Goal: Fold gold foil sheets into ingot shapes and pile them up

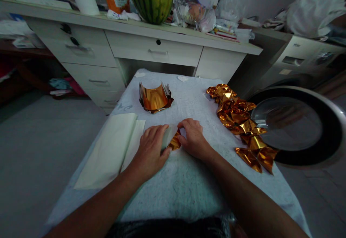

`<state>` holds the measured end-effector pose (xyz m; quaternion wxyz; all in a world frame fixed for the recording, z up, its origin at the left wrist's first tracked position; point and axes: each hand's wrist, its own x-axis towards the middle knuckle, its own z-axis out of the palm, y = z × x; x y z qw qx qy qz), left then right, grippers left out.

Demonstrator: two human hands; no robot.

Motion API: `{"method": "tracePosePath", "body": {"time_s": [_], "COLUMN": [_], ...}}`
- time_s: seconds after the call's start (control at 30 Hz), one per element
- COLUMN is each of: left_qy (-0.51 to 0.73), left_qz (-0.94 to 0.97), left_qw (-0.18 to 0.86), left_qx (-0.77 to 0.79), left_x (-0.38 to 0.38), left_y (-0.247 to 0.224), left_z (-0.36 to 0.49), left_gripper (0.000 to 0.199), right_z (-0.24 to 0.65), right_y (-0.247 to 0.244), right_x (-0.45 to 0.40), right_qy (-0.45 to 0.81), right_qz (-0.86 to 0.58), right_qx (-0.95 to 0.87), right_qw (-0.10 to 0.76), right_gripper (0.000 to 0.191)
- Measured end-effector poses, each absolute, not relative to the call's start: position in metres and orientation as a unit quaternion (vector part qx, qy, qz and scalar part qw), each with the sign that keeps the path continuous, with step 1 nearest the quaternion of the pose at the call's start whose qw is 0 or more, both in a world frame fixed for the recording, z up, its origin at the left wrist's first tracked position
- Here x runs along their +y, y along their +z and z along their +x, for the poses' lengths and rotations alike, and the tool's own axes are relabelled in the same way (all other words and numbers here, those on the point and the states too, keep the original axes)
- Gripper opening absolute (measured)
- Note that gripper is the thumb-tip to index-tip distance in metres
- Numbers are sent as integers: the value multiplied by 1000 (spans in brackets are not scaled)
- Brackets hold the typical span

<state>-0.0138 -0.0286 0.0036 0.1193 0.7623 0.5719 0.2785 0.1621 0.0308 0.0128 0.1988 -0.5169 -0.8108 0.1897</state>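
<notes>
Between my hands, low over the cloth-covered table, is a small piece of gold foil paper (175, 141) with a pale side or pale sheet (168, 135) showing next to it. My left hand (151, 148) holds its left side, thumb towards me and fingers on the far side. At the right edge, my right hand (195, 139) pinches it between thumb and fingers. The fingers partly hide its folds. Beyond them stands a curled stack of gold foil sheets (154, 98). A heap of folded gold foil pieces (233, 112) lies to the right.
Pale paper sheets (109, 149) lie on the table's left side, over the light cloth (173, 191). Behind is a white desk (159, 45) with half a watermelon (151, 1) and clutter on top. A washing machine's open round door (300, 126) borders the table's right edge.
</notes>
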Motion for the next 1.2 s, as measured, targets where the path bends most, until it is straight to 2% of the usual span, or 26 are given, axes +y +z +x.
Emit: {"method": "tracePosePath", "body": {"time_s": [0.1,0.2,0.37,0.5,0.8,0.93,1.1,1.2], "left_qy": [284,287,315,398,592,600,547,536], "left_qz": [755,740,695,637,446,400,424,448], "left_qw": [135,153,236,304,425,481,507,482], "left_qx": [575,589,601,586,519,498,514,528], "left_x": [-28,-28,-28,-28,-25,-24,-24,-25], "left_y": [1,3,15,18,27,28,27,27], "left_z": [-14,-13,-13,-14,-12,-12,-13,-14], "left_gripper": [65,73,75,70,58,45,15,14], "right_z": [164,167,170,172,174,172,169,170], "right_y": [12,5,3,13,21,21,20,20], "right_x": [31,33,37,34,28,24,22,22], "right_qy": [244,368,550,631,696,707,704,695], "right_qz": [-496,-450,-395,-365,-373,-370,-370,-384], "right_qx": [-795,-753,-636,-565,-502,-485,-481,-500], "right_qw": [249,308,371,386,354,358,369,346], "right_gripper": [22,23,39,27,34,38,38,37]}}
